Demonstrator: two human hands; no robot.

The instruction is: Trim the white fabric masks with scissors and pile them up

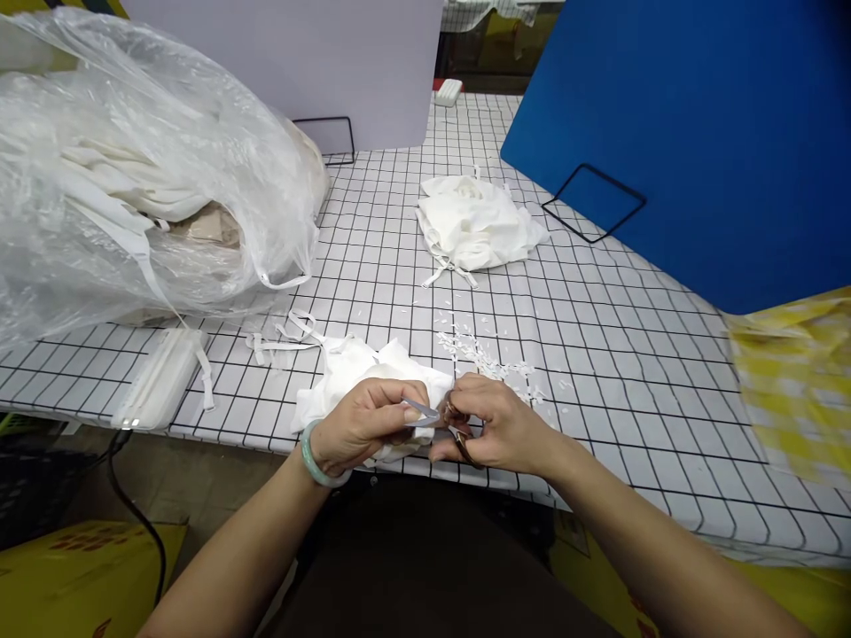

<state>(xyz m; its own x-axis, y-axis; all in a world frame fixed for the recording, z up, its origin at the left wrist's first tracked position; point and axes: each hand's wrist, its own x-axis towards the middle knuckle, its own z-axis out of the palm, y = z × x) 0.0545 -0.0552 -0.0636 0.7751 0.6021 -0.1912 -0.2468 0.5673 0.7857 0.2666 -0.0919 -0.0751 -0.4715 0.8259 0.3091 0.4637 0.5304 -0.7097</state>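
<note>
My left hand (372, 418), with a pale green bangle at the wrist, pinches a narrow white strap (420, 411) between thumb and fingers. Brown-handled scissors (460, 434) are in my right hand (498, 424), its fingers through the loops. The two hands nearly meet over the table's front edge, and the blades are mostly hidden between them. Under and behind my left hand lies a crumpled white garment (352, 365) with thin straps trailing left. Small white clippings (485, 359) are scattered on the cloth just beyond my right hand.
A second white garment pile (475, 226) lies farther back on the checked tablecloth (618, 354). At left stand a clear plastic bag (266, 177) of white garments and a white power strip (160, 381). A lilac panel (372, 71) and a blue panel (684, 133) rise behind; yellow checked cloth (798, 381) hangs right.
</note>
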